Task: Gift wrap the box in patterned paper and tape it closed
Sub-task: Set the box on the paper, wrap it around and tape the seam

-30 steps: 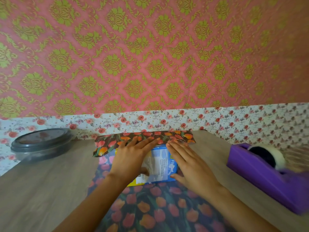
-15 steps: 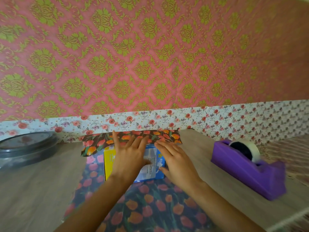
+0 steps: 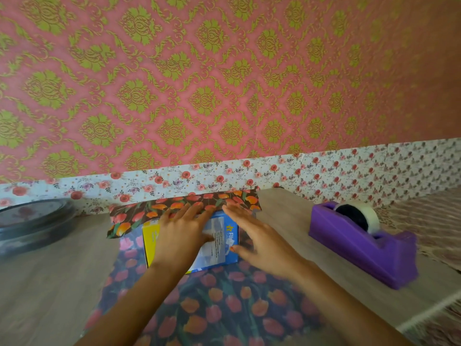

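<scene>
Head view: the box [image 3: 225, 243] lies on patterned paper [image 3: 224, 308], whose far edge folds onto it. Both grips are released: left hand [image 3: 179, 236] flat on the box, right hand [image 3: 262, 240] straight-fingered at its right edge. A tape dispenser [image 3: 361, 248] stands right of the box, a dark container [image 3: 32, 226] left

Pink wall [image 3: 224, 71] with green-gold damask motifs; white floral strip [image 3: 324, 176] along its base; pale wood-grain table [image 3: 50, 283] below.

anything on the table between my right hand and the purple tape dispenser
Nothing visible does. Only a bare stretch of the light wooden tabletop lies between the right hand and the purple plastic tape dispenser, which sits off to its right.
</scene>
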### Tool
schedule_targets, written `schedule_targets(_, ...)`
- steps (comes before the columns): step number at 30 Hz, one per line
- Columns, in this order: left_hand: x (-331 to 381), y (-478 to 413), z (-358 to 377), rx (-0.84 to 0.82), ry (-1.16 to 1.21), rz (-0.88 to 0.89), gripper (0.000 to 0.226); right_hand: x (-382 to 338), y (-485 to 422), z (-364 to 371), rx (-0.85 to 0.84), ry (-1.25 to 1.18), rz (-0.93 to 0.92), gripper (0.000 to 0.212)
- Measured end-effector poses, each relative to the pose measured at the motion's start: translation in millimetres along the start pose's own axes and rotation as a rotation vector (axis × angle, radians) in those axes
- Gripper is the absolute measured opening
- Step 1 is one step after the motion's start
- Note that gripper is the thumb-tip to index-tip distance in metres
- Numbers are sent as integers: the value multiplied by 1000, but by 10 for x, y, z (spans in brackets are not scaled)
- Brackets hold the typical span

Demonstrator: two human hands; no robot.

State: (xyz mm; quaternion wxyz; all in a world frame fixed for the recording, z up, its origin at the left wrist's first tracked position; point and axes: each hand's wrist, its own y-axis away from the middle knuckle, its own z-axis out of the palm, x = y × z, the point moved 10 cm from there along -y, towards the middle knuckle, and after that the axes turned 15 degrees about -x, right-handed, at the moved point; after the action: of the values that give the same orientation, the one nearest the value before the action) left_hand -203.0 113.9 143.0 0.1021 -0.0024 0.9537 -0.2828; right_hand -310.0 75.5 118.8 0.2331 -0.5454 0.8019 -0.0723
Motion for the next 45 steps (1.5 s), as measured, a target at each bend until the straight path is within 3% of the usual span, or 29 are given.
schedule_targets(6, -5, 13, -21, 34, -19, 15, 71, 187, 497, -272, 181, 257, 43, 42)
schedule_targets(11, 3, 32, -3, 51, -19, 26, 68, 460, 1313, -807, 499, 454, 278, 25)
schedule_targets(14, 8, 34, -17, 59, -5, 30, 66, 789, 1843, -1054, 534, 592, 623, 35)
schedule_targets(16, -15, 30, -12, 56, 5, 33, 66, 1014, 2136, -1150, 529, 550, 800, 49)
schedule_targets(20, -27, 3, 18, 54, 15, 40, 67, 1383, 2471, -1119, 541, 34, 946, 85)
schedule_targets(22, -16, -6, 8, 65, 14, 51, 68, 1429, 2476, -1118, 554, -50, 957, 96)
schedule_targets(26, -7, -3, -6, 82, 7, 63, 70, 1441, 2342, -1104, 522, -46, 977, 107)
schedule_targets(32, -5, 17, -2, 94, 6, 69, 70, 1586, 1891, -920, 418, -24, 985, 106)
schedule_targets(37, -9, 16, 7, 74, -2, 55, 69, 1684, 1401, -864, 228, 2, 934, 112)
schedule_targets(40, 0, 22, -14, 74, -4, 52, 69, 1797, 1282, -911, 92, -111, 953, 118)
schedule_targets(45, -2, 16, -17, 58, -12, 38, 69, 1805, 1197, -1091, 7, -255, 1053, 87)
